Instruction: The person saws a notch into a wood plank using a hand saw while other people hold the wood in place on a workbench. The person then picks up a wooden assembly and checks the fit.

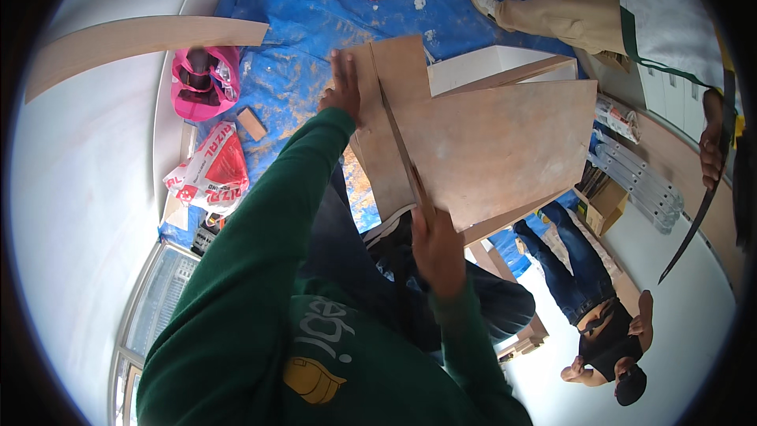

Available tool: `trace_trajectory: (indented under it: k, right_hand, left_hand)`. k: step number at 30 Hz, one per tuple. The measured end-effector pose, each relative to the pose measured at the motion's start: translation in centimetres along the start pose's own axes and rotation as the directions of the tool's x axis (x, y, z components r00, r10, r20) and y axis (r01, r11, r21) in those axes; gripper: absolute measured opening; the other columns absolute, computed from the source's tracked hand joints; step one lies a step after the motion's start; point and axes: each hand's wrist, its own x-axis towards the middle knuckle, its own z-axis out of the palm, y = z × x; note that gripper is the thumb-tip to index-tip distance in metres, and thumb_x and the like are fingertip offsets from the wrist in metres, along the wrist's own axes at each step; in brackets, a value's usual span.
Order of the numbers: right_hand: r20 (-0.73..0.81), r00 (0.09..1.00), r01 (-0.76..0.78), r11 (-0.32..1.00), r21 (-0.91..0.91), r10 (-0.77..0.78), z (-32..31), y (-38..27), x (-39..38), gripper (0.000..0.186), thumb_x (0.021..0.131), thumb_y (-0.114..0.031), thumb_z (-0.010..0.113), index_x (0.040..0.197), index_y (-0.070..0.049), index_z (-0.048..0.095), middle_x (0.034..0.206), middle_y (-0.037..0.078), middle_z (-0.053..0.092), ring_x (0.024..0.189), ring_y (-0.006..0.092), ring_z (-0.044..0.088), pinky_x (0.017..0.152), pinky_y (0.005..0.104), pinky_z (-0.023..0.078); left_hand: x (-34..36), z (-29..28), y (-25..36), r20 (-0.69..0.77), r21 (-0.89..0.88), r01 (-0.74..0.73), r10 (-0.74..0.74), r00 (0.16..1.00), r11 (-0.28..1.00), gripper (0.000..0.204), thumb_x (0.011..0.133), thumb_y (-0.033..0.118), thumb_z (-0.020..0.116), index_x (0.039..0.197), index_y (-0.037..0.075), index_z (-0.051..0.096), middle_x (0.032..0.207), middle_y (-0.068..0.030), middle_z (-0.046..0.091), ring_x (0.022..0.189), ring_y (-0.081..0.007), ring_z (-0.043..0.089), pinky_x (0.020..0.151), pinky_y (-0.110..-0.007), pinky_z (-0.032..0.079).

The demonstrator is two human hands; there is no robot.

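A brown plywood sheet [505, 150] lies before me, raised above the floor covering. My right hand [438, 256] is closed around the handle end of a handsaw [400, 138], at the sheet's near edge. The blade points away from me across the wood and meets a thin dark line running to the far edge. To the left of the blade, my left hand [342, 88] rests on the sheet's left strip, fingers stretched out and pointing away. Most of the saw's handle is hidden by my right hand.
Sawdust dots a blue tarp [292, 0]. At left are a pink bag [206, 102], a red-and-white bag [213, 170] and a long wooden strip [150, 31]. A person at far right holds another saw [694, 229]; another person [607, 339] stands lower right. A ladder [635, 177] lies near the right wall.
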Motion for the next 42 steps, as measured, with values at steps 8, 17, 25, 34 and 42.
trace_trajectory:
  k: [8,17,25,34,42]
  right_hand:
    - [-0.062,0.997,0.05,0.995,0.083,-0.045,3.8,-0.5,5.0,0.04,0.104,-0.038,0.059,0.107,0.002,0.061,0.091,0.029,0.069,0.086,0.052,0.067,0.068,0.0561,0.054]
    - [-0.05,0.998,0.04,0.996,0.085,-0.036,2.4,2.1,0.6,0.04,0.103,-0.034,0.061,0.121,0.002,0.062,0.086,0.024,0.071,0.082,0.0462,0.071,0.066,0.0482,0.058]
    - [0.214,0.977,-0.065,0.938,0.342,-0.01,2.0,1.2,9.1,0.061,0.096,-0.032,0.068,0.141,0.006,0.05,0.103,0.026,0.073,0.099,0.036,0.074,0.084,0.0425,0.058]
    - [0.225,0.965,0.022,0.894,0.448,-0.136,-1.7,2.2,9.6,0.071,0.095,-0.022,0.068,0.151,0.008,0.037,0.116,0.026,0.071,0.11,0.0326,0.072,0.097,0.0407,0.055]
    - [0.336,0.936,-0.004,0.953,0.304,-0.103,1.2,0.4,9.5,0.068,0.103,-0.026,0.058,0.153,0.01,0.029,0.117,0.034,0.067,0.107,0.0467,0.07,0.093,0.0457,0.056]
  left_hand:
    - [0.9,-0.6,0.4,0.039,0.002,-0.03,0.03,0.999,1.0,0.158,0.063,0.034,0.1,0.162,0.011,-0.021,0.165,-0.03,-0.028,0.122,-0.0482,0.064,0.095,-0.05,0.059]
    - [-0.6,-1.0,0.8,0.073,-0.053,-0.09,0.093,0.993,0.995,0.157,0.064,0.034,0.099,0.162,0.01,-0.02,0.166,-0.0293,-0.026,0.12,-0.0498,0.064,0.092,-0.05,0.06]
    - [-1.3,3.5,-7.0,-0.466,-0.189,-0.354,0.233,0.854,0.916,0.12,0.076,0.024,0.09,0.164,0.009,0.01,0.169,-0.0231,0.012,0.122,-0.0453,0.063,0.09,-0.047,0.06]
    - [-9.1,13.1,-18.2,-0.238,-0.432,0.003,-0.117,0.964,0.902,0.043,0.094,0.02,0.07,0.133,0.003,0.061,0.126,-0.0289,0.062,0.127,-0.0425,0.059,0.106,-0.048,0.047]
    - [-5.9,9.7,-8.1,-0.212,-0.583,-0.189,0.077,0.974,0.79,0.085,0.093,0.035,0.077,0.155,-0.004,0.034,0.149,-0.0278,0.051,0.134,-0.0416,0.055,0.11,-0.046,0.046]
